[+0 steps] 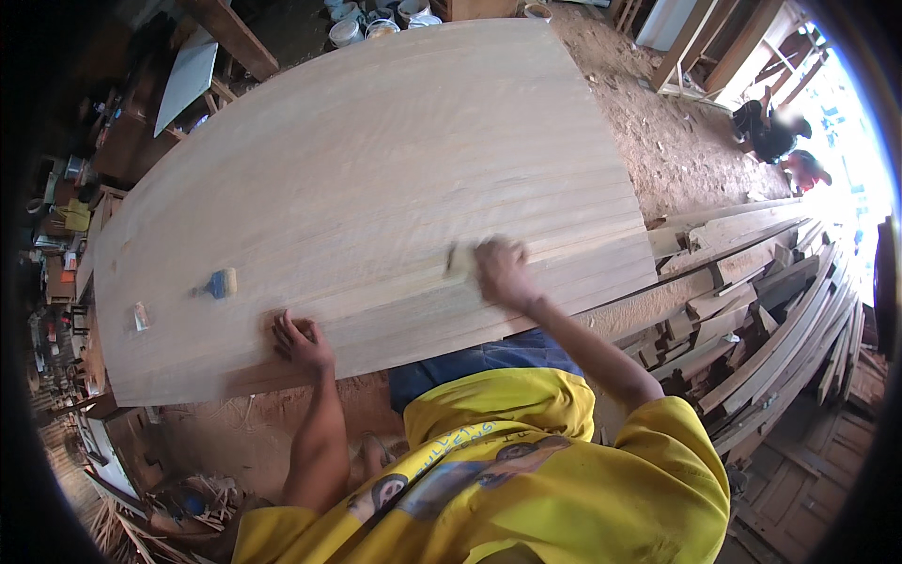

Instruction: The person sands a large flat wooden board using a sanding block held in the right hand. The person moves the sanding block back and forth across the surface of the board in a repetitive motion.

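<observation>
While the right hand [505, 274] grips a motion-blurred pale object [459, 262] near the middle of the frame, the left hand [303, 340] rests released, fingers loosely bent, on the large wooden panel [395, 169] at lower centre-left. This pale, grained surface fills the centre, its outline bowed by the lens, with faint lengthwise bands toward the near edge. A blue brush [222, 284] lies on it at left, and a small white-and-orange item [141, 317] sits farther left. Around it, the workshop shows buckets [346, 34] at top centre, a dusty brown floor [648, 150] and two blurred people [766, 132] at upper right, and stacked planks [752, 310] along the right.
</observation>
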Demonstrator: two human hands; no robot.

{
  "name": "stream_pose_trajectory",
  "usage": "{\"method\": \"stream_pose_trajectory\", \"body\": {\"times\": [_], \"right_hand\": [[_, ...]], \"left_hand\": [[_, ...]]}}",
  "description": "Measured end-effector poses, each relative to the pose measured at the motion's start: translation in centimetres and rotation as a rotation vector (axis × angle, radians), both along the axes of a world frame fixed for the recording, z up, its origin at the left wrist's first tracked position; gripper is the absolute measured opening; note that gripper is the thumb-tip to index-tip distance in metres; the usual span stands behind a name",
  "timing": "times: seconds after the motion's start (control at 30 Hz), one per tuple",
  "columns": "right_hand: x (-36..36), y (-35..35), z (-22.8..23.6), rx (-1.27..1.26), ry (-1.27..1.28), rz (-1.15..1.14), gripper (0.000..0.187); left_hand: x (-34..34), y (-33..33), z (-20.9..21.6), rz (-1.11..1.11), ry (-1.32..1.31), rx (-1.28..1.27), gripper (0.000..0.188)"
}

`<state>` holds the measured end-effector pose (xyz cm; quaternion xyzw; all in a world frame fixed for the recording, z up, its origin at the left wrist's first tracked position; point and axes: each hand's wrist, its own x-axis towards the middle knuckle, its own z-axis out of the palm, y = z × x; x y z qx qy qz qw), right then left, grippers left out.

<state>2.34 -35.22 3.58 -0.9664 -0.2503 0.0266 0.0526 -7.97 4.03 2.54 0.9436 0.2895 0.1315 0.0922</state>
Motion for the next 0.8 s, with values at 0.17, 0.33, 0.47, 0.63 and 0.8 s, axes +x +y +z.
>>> {"method": "stream_pose_trajectory", "body": {"times": [0.17,0.33,0.47,0.63,0.8], "right_hand": [[9.1,-4.1,3.3,0.342,-0.181,-0.887,0.048],[3.8,0.8,0.6,0.299,-0.120,-0.438,0.063],[-6.4,4.8,0.9,0.398,0.230,0.228,0.051],[-1.0,-1.6,-2.0,0.015,-0.142,0.169,0.047],[10.9,-10.2,2.2,0.410,-0.349,-1.053,0.030]], "left_hand": [[0.5,0.1,-0.2,0.018,-0.016,0.017,0.055],[0.1,-0.3,-0.1,0.037,-0.006,0.025,0.053],[-0.4,0.3,-0.7,0.024,-0.008,0.062,0.053],[-0.1,0.2,0.0,0.005,0.007,0.026,0.052],[0.9,0.1,-0.4,0.037,0.037,0.011,0.054]]}}
